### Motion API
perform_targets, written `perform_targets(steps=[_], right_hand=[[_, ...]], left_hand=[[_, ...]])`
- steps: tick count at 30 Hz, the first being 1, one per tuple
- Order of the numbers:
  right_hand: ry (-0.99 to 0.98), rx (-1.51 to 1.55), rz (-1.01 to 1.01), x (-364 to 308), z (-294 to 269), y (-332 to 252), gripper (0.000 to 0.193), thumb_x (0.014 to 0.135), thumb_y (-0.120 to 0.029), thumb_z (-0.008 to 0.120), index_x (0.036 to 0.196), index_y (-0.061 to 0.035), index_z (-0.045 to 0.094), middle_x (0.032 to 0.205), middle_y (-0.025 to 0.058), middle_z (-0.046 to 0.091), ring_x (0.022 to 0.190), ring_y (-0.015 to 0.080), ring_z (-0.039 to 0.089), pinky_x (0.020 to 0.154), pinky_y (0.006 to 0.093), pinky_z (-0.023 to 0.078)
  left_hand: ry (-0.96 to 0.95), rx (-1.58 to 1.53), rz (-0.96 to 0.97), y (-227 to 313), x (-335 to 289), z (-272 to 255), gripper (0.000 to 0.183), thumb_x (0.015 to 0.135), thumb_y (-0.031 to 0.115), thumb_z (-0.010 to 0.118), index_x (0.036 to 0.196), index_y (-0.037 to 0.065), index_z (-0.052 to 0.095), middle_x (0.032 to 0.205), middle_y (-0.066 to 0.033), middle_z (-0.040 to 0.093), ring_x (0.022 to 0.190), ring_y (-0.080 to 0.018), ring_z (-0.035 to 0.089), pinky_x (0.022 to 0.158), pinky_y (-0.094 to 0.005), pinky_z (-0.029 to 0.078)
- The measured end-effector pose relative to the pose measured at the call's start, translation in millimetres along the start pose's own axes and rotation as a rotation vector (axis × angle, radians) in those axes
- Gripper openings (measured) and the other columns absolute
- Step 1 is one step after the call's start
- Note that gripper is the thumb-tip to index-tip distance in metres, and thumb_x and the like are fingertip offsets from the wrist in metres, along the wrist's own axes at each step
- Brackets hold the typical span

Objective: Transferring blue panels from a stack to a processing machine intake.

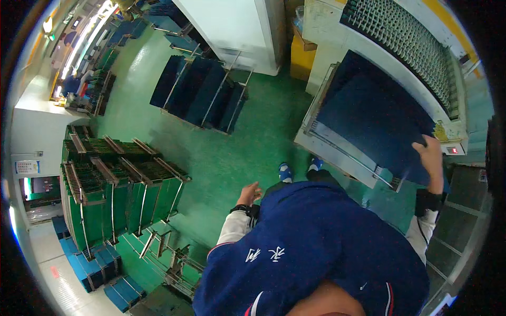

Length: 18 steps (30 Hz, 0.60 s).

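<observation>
My right hand (pixel 432 160) is at the right edge of a stack of large dark blue panels (pixel 374 116), its fingers curled at the edge of a panel. The panels stand close together in a metal rack (pixel 348 152) beside a pale machine. Part of my right fingers' contact is hard to make out. My left hand (pixel 249 194) hangs in front of my body, away from the rack, its fingers loosely apart with nothing in them.
The pale machine (pixel 321 47) has a bed of rollers (pixel 400 47). Another rack of dark panels (pixel 203 95) stands by a white pillar (pixel 237 31). Racks of green panels (pixel 121 205) are at left, with an unfilled metal rack frame (pixel 176 263) near them and blue stacks (pixel 87 266) beyond.
</observation>
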State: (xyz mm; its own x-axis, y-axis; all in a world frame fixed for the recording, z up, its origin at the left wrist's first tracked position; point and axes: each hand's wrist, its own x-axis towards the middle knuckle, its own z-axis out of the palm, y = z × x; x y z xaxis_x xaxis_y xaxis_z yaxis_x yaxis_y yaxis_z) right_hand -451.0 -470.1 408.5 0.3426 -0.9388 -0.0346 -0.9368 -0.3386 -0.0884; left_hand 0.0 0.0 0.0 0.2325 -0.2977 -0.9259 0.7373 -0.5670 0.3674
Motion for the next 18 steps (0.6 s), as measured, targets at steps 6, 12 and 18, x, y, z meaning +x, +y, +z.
perform_targets(steps=[6, 12, 18], right_hand=[[0.106, 0.91, 0.347, -27, -86, 37, 0.047, 0.083, -0.016, 0.074, 0.126, 0.0003, 0.064, 0.119, 0.0123, 0.065, 0.1, 0.0238, 0.062, 0.089, 0.0364, 0.048], [0.482, 0.602, 0.134, -18, -43, 190, 0.057, 0.083, 0.004, 0.065, 0.139, -0.0014, 0.057, 0.126, 0.0149, 0.064, 0.108, 0.0223, 0.061, 0.097, 0.0337, 0.047], [0.557, 0.407, 0.082, 33, 10, 171, 0.055, 0.084, -0.001, 0.071, 0.138, -0.0028, 0.058, 0.125, 0.0168, 0.069, 0.108, 0.0238, 0.066, 0.097, 0.033, 0.049]], left_hand=[[0.014, 0.07, 0.117, 42, 12, 26, 0.047, 0.095, 0.039, 0.067, 0.127, 0.005, 0.059, 0.099, -0.0074, 0.069, 0.079, -0.0215, 0.067, 0.065, -0.0344, 0.054], [-0.003, 0.036, 0.191, 79, 3, 77, 0.048, 0.096, 0.039, 0.066, 0.127, 0.004, 0.058, 0.104, -0.0082, 0.069, 0.083, -0.0211, 0.067, 0.069, -0.0337, 0.054], [-0.016, -0.043, 0.264, 93, -5, 103, 0.046, 0.097, 0.038, 0.065, 0.123, 0.001, 0.058, 0.105, -0.0089, 0.068, 0.084, -0.0228, 0.069, 0.067, -0.0345, 0.055]])
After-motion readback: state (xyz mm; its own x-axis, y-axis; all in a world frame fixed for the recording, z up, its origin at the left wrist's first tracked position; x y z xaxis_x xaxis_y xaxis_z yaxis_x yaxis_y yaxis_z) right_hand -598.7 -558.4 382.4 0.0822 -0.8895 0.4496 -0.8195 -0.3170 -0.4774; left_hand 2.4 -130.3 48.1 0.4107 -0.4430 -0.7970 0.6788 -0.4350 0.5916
